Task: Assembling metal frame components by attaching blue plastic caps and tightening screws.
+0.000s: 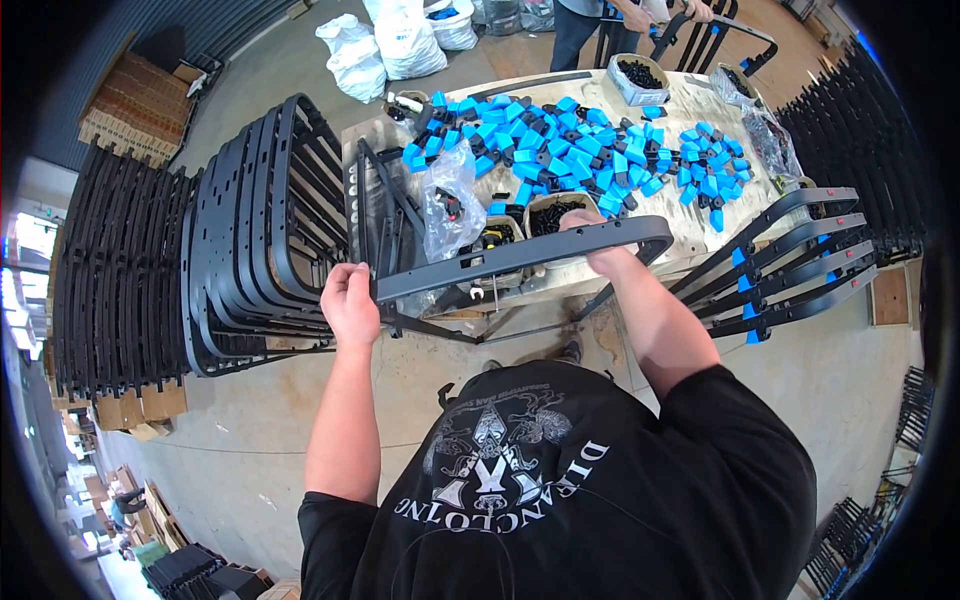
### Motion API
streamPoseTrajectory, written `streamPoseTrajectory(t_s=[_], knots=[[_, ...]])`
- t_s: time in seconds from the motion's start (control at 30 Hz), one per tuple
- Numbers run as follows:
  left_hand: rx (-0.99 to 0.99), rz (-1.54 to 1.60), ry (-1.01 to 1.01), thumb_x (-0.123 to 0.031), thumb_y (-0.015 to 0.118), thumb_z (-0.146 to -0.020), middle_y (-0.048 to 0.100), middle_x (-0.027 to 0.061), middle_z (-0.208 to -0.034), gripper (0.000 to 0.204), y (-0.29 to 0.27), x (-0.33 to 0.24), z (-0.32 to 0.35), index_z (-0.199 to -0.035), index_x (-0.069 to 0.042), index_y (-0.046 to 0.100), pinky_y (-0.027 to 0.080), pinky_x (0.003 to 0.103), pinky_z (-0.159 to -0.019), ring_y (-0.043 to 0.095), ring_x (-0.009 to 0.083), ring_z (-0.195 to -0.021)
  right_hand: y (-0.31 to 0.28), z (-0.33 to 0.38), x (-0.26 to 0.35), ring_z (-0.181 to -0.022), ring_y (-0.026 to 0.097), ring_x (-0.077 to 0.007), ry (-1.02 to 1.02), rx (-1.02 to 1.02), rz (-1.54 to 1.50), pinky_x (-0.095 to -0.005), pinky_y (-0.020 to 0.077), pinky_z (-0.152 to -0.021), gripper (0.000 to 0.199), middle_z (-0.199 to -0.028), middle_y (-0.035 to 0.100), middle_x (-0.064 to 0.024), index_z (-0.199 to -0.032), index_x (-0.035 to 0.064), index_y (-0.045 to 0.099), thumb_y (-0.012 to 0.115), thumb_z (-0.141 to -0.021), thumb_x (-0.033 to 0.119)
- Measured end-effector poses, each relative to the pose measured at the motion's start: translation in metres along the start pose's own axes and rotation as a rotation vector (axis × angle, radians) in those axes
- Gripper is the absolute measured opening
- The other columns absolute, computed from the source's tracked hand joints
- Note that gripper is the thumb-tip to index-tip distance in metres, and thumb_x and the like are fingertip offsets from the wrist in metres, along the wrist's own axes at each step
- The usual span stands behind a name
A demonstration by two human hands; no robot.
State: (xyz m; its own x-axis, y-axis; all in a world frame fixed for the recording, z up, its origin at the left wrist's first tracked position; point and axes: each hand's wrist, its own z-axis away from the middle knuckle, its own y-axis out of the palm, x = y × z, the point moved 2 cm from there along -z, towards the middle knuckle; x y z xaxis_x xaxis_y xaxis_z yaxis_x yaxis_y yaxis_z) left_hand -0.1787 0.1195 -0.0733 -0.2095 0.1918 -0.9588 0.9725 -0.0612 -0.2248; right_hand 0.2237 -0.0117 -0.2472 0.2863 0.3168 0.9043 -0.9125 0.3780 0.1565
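A black metal frame (500, 262) with a rounded corner lies across in front of me, above the near edge of the table. My left hand (350, 305) is closed round its left end. My right hand (607, 260) is at the frame's right part, partly behind the bar and beside a tub of small black parts (560, 215); its fingers are mostly hidden, so I cannot tell whether it grips the bar or is at the tub. A clear plastic bag (450, 200) lies left of the tub, next to a smaller box with a yellow and black tool (495, 237).
Blue and black plastic pieces (570, 145) cover much of the table (690, 95). Bent black frames (250, 220) stand stacked at left; several with blue pieces (790, 265) lean at right. A wrench (477, 293) hangs at the near edge. Another person (590, 30) stands across the table.
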Motion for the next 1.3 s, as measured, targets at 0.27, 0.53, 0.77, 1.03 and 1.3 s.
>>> streamPoseTrajectory(t_s=[0.27,0.53,0.77,1.03,1.3], knots=[[0.462,-0.233,0.821,-0.006,0.063,-0.087,0.065,0.0134,-0.09,0.009,0.065,-0.074,0.11,-0.095,-0.002,0.062,0.05,0.047,-0.081,0.062,0.0351,-0.084,0.017,0.124,-0.009,-0.059,0.047,-0.0151,0.431,-0.001,-0.385,-0.0324,0.0361,-0.051,0.023,-0.071,0.053,-0.0029,-0.085,0.0101,0.056,0.062,-0.096,0.03],[0.99,-0.935,0.111,-0.018,0.059,-0.089,0.071,0.0238,-0.1,0.021,0.239,0.073,0.025,-0.096,-0.002,0.072,0.056,0.047,-0.085,0.068,0.0418,-0.098,-0.005,0.199,-0.026,-0.057,0.042,-0.0105,0.482,-0.062,-0.079,-0.0291,0.0336,-0.048,0.024,-0.07,0.047,0.0021,-0.09,0.0102,0.058,0.062,-0.098,0.032],[1.146,-1.154,0.284,-0.017,0.059,-0.089,0.071,0.0226,-0.109,0.023,0.264,0.119,0.011,-0.101,-0.004,0.074,0.055,0.045,-0.089,0.067,0.04,-0.105,-0.071,0.267,-0.068,-0.062,0.05,-0.0134,0.479,-0.323,0.05,-0.0322,0.044,-0.051,0.031,-0.075,0.053,-0.0001,-0.09,0.0056,0.062,0.067,-0.093,0.036],[1.212,-1.131,0.397,-0.016,0.058,-0.089,0.071,0.0224,-0.109,0.023,0.28,0.087,0.009,-0.102,-0.004,0.074,0.055,0.045,-0.09,0.067,0.0399,-0.105,-0.09,0.297,-0.11,-0.062,0.051,-0.015,0.466,-0.48,0.164,-0.0335,0.0429,-0.053,0.034,-0.073,0.055,-0.0015,-0.098,0.0015,0.065,0.068,-0.092,0.035],[1.196,-1.117,0.392,-0.015,0.057,-0.088,0.071,0.0222,-0.11,0.024,0.26,0.067,0.029,-0.102,-0.004,0.074,0.055,0.045,-0.09,0.067,0.0397,-0.105,-0.083,0.271,-0.082,-0.059,0.049,-0.0135,0.485,-0.477,0.098,-0.0346,0.0409,-0.05,0.03,-0.069,0.054,-0.0025,-0.093,0.0018,0.065,0.067,-0.093,0.032]])
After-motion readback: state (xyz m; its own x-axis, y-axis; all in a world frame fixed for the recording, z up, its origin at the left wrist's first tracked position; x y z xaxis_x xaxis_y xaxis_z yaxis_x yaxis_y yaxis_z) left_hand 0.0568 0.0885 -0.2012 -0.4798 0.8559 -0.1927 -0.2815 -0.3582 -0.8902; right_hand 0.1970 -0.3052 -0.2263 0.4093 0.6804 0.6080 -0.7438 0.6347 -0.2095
